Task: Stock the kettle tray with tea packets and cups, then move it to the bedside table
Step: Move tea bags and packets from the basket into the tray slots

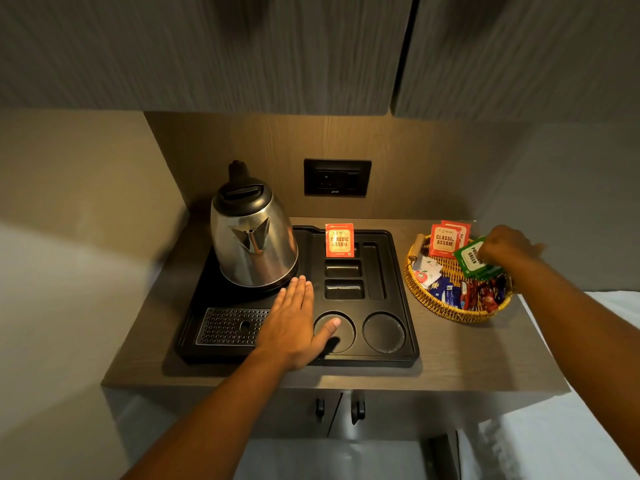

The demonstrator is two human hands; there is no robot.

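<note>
Overhead, grey cabinets (pixel 242 46), wooden counter (pixel 450 368), left hand (pixel 294 323) flat on tray (pixel 398 355), right hand (pixel 505 245) pinching green packet (pixel 471 256)

A wood-grain counter (pixel 450 362) fills a recess, with a brown back panel (pixel 415 174) behind it that carries a black socket plate (pixel 337 177) at mid-width. Grey streaked upper cabinet doors (pixel 214 50) hang across the top of the view, a seam between two of them running down right of centre, and a plain beige wall (pixel 76 174) closes the recess on the left. Below the counter's near edge sit two lower cabinet doors with dark handles (pixel 357 409) side by side near their shared seam, and a white surface (pixel 588 403) lies at the near right.
</note>
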